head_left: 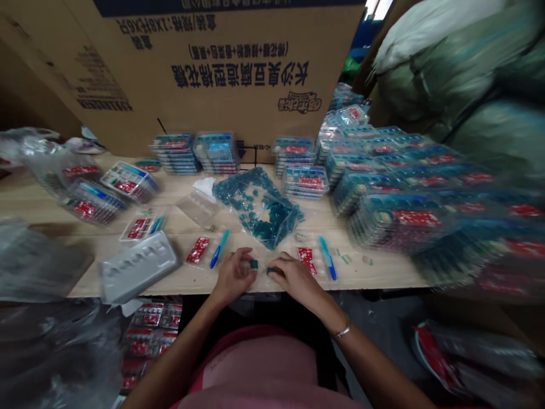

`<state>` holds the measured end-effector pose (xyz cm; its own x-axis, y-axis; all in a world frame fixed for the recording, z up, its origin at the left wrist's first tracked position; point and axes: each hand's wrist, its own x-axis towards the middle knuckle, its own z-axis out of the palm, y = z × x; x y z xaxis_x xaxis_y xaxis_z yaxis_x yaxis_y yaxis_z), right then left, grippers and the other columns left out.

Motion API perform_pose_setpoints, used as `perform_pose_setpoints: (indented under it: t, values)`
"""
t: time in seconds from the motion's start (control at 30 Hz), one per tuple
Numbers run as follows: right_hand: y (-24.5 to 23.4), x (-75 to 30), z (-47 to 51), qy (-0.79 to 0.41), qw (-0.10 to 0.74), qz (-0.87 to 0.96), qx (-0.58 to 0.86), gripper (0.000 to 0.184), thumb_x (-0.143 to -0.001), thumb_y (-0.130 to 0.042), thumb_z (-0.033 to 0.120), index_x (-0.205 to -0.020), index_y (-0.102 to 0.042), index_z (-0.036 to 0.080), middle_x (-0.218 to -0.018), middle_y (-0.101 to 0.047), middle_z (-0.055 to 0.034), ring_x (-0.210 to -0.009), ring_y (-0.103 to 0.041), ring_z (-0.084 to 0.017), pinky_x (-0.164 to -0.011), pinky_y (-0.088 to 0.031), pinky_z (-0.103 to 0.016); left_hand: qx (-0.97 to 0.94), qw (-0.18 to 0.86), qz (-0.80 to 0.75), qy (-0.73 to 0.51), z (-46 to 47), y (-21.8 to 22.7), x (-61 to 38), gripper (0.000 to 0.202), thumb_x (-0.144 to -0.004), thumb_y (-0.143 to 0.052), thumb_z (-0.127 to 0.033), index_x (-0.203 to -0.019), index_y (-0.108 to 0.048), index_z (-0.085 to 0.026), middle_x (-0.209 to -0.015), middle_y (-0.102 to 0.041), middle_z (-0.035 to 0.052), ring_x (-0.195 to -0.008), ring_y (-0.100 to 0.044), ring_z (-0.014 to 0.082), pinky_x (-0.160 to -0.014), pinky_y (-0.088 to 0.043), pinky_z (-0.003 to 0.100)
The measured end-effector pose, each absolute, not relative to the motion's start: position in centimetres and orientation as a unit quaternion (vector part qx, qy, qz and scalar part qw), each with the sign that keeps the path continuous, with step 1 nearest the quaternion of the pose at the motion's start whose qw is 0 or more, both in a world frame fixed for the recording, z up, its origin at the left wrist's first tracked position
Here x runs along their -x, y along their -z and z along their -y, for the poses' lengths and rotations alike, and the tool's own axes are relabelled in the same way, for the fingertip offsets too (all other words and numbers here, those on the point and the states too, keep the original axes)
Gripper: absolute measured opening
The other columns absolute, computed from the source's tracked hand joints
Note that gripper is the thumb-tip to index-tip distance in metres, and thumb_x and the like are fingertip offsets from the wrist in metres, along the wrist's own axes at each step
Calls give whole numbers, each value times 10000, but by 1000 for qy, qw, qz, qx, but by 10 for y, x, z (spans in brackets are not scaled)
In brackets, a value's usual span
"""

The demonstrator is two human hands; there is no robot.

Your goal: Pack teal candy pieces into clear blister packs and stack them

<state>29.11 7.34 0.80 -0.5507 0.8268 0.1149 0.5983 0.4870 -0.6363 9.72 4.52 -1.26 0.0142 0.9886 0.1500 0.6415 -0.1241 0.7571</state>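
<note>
My left hand (233, 277) is closed at the table's front edge, with a small dark green cube (254, 264) at its fingertips. Close beside it, my right hand (298, 279) pinches another small dark green cube (269, 271), partly hidden by the fingers. Beyond both hands lies a clear plastic bag (272, 213) of many such green pieces. A red-and-white packet (198, 250) and a blue pen (219, 250) lie left of my left hand. Another red packet (307, 260) and blue pen (327, 258) are beside my right hand.
Stacks of filled clear trays (395, 218) crowd the right side, and smaller stacks (217, 152) stand before a large cardboard box (238, 74). A grey moulded tray (138, 266) and loose filled packs (130, 182) lie at left. Large sacks (460, 62) fill the right background.
</note>
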Motion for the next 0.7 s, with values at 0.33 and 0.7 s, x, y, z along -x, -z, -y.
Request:
perform_pose_setpoints:
  t: [0.33,0.7]
  values:
    - [-23,-241,-96,-243,163,878,378,241,-730,-578,-1,-882,-659,168,-889,-683,-62,-827,-630,-191,-719,-451,-270,-703,237,-582,-332,-47,16,-88,654,-570,-540,-41,-1200,-456,-192,-987,-659,47,-919,-582,216,-829,-473,390]
    - [-18,-272,-74,-180,192,909,323,144,-812,-574,71,-777,-642,193,-791,-666,-45,-789,-604,-194,-733,-447,-300,-707,231,-579,-334,-47,22,-85,608,-594,-536,-43,-1179,-492,-202,-955,-644,48,-911,-574,215,-821,-482,399]
